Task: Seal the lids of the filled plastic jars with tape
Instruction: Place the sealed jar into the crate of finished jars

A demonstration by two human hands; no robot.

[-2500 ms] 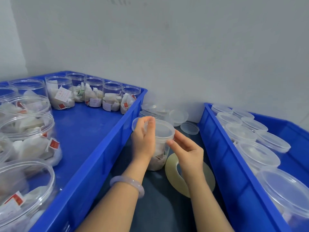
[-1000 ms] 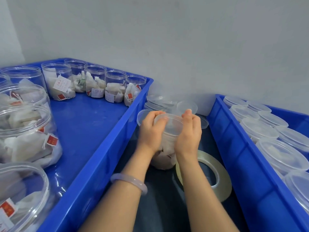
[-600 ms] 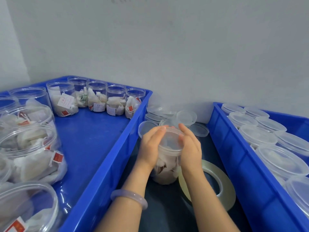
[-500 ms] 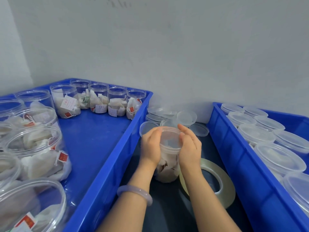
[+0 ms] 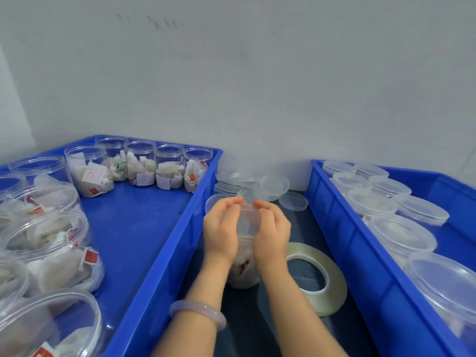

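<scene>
Bench (image 5: 249, 323): I see a dark strip of it running away from me between two crates; everything being worked on sits on that strip.
Tape roll (image 5: 332, 292): lies flat on the bench, just right of the jar and close to the right crate's wall. I judge it was parked there so the right grip can reach it once the lid is on.
Jar (image 5: 243, 278): filled and upright on the bench midway between the crate walls. Only its lower half shows below the wrists.
Left grip (image 5: 221, 233): curled round the lid's left side, with the fingertips over the far rim.
Right grip (image 5: 273, 233): mirrors it, curled round the right side. The two sets of fingertips nearly meet.
Lid (image 5: 248, 220): clear, on the jar mouth and clamped between both grips. I read this as pressing it home before taping; no tape is on it yet.
Left crate (image 5: 167, 253): holds open, filled jars (image 5: 144, 163), presumably waiting their turn.
Right crate (image 5: 342, 228): holds lidded jars (image 5: 401, 235).
Loose lids (image 5: 274, 184): heaped at the bench's far end against the wall, a stock within arm's reach.
</scene>
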